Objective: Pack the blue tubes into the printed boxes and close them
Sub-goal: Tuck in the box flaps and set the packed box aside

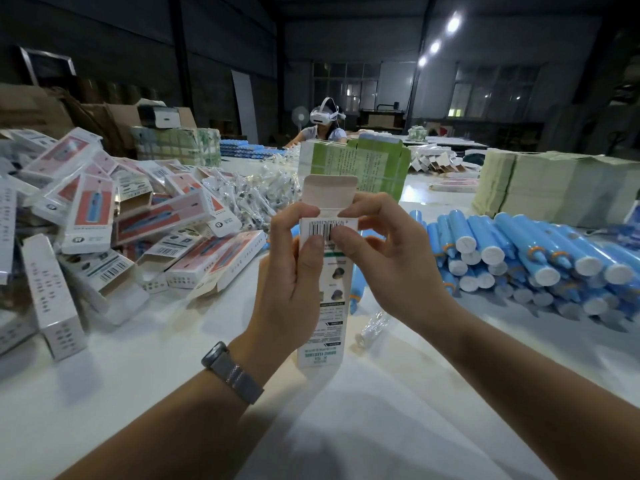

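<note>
The white surface (346,427) carries, on the person's left, a sprawling heap of printed boxes (114,233), several lying with end flaps open so that nothing shows inside them, others apparently shut; on the right lies a stacked pile of blue tubes (540,251), white caps toward the camera, likely light and smooth enough to roll or slide if the pile is disturbed, so one is best taken round the barrel rather than by the cap; between the two, held upright above the surface, is the one printed box (322,303) being worked, thin card that will crease if squeezed across its broad face, stiff only along its folded edges; its top tuck flap (330,190) stands open and straight up; whether a tube is already inside cannot be told, since the mouth faces away; the left hand (294,271) wraps the box's side with its thumb on the barcode panel, a closed grip on the card; the right hand (384,251) pinches the upper edge beside the flap, fingers curled at the mouth, well placed, I judge, to fold the flap down.
</note>
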### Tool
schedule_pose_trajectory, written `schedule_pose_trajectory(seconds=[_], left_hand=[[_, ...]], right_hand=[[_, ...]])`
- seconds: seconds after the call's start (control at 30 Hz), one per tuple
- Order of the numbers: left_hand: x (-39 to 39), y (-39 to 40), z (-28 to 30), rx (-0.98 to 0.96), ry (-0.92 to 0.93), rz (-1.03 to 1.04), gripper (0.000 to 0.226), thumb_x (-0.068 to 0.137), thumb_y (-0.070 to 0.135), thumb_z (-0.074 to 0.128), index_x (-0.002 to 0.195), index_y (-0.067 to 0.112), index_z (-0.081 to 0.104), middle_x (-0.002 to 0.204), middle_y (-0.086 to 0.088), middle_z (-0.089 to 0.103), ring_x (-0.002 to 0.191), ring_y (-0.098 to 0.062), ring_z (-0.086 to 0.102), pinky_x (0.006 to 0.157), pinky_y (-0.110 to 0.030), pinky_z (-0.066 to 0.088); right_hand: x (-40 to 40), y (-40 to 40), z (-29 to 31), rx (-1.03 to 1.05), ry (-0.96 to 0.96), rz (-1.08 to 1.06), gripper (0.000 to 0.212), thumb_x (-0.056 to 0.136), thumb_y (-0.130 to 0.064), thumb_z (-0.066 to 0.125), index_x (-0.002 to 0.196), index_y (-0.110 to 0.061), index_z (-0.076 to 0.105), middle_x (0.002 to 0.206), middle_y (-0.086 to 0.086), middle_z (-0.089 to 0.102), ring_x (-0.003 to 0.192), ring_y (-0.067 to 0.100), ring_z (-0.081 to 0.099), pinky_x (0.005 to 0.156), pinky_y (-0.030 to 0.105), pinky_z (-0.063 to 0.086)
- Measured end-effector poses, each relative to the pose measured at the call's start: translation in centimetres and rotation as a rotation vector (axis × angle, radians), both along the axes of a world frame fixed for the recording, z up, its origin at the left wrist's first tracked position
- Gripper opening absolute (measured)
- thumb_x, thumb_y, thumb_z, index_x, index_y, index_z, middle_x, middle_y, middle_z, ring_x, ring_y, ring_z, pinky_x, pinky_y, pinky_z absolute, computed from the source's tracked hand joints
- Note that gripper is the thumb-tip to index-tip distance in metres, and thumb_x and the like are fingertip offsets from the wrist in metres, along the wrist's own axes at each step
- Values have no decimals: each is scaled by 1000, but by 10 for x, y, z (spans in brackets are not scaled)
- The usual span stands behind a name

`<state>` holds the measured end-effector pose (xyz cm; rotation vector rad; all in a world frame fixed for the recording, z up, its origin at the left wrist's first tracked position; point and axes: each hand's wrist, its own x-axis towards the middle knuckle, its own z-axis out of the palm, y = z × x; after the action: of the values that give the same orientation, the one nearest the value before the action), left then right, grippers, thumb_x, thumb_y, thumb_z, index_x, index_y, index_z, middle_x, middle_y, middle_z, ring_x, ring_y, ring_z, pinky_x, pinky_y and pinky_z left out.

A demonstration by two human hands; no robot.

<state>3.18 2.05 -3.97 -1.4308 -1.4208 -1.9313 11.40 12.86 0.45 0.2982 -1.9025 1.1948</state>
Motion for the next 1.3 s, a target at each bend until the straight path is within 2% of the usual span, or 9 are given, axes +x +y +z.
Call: schedule_pose_trajectory(seconds=[0.1, 0.3, 0.4, 0.57, 0.73, 0.87, 0.97, 1.17, 1.3], left_hand=[[0, 0, 0, 4, -10, -13, 17, 105, 45, 40, 121, 49, 43, 93, 11, 68, 66, -17, 66, 55, -36, 52], [2, 0, 0, 20, -31, -49, 29, 104, 34, 39, 122, 56, 39, 101, 7, 68, 76, -14, 69, 63, -25, 53], [0, 1, 1, 35, -72, -100, 42, 104, 26, 42, 133, 54, 30, 106, -5, 66, 81, -18, 70, 70, -31, 56], [0, 3, -1, 19, -28, -36, 25, 104, 24, 39, 126, 37, 39, 90, 16, 64, 69, -1, 63, 63, -13, 48], [3, 3, -1, 19, 2, 16, 23, 104, 33, 39, 123, 47, 40, 92, 11, 60, 71, -14, 62, 59, -34, 52], [6, 2, 0, 18, 8, 7, 21, 105, 38, 39, 124, 46, 39, 99, 12, 62, 75, -11, 66, 61, -27, 52], [8, 2, -2, 9, 12, 13, 23, 104, 34, 39, 126, 42, 36, 105, 11, 63, 80, -7, 68, 65, -21, 52], [10, 1, -1, -16, -3, 31, 29, 103, 34, 38, 128, 47, 34, 110, -7, 62, 75, -14, 70, 62, -26, 53], [9, 1, 0, -41, -7, 37, 35, 103, 36, 38, 134, 50, 33, 108, 0, 64, 84, -23, 71, 67, -48, 58]], right_hand=[[1, 0, 2, 41, 49, -16, 16, 86, -15, 70, 90, -27, 61, 117, -19, 64, 103, 11, 64, 72, 20, 48], [2, -2, 4, 105, 140, -63, 42, 85, -13, 74, 110, -36, 49, 103, -12, 69, 101, 16, 66, 73, 25, 50], [2, 4, 4, 253, 155, -143, 26, 89, -14, 71, 109, -28, 61, 103, -8, 70, 99, 13, 66, 73, 26, 50], [5, 3, 5, 238, 118, -107, 10, 89, -16, 71, 98, -20, 67, 106, -3, 68, 101, 13, 65, 72, 29, 52], [6, 0, 12, 165, 82, -91, 4, 88, -13, 70, 86, -16, 68, 91, -1, 65, 89, 19, 63, 74, 37, 52], [6, -5, 13, 225, 59, -140, 13, 88, -8, 69, 98, -18, 70, 89, -4, 60, 85, 16, 62, 74, 31, 51], [7, -5, 16, 273, 99, -171, 10, 86, -3, 71, 92, -10, 74, 83, -3, 60, 78, 8, 60, 70, 21, 48], [10, -8, 20, 302, 91, -228, 6, 87, -3, 69, 89, -7, 74, 81, -4, 62, 77, 8, 59, 68, 13, 45], [12, -9, 23, 274, 79, -234, 6, 88, -6, 68, 87, -9, 72, 82, -4, 63, 78, 12, 60, 67, 20, 49]])
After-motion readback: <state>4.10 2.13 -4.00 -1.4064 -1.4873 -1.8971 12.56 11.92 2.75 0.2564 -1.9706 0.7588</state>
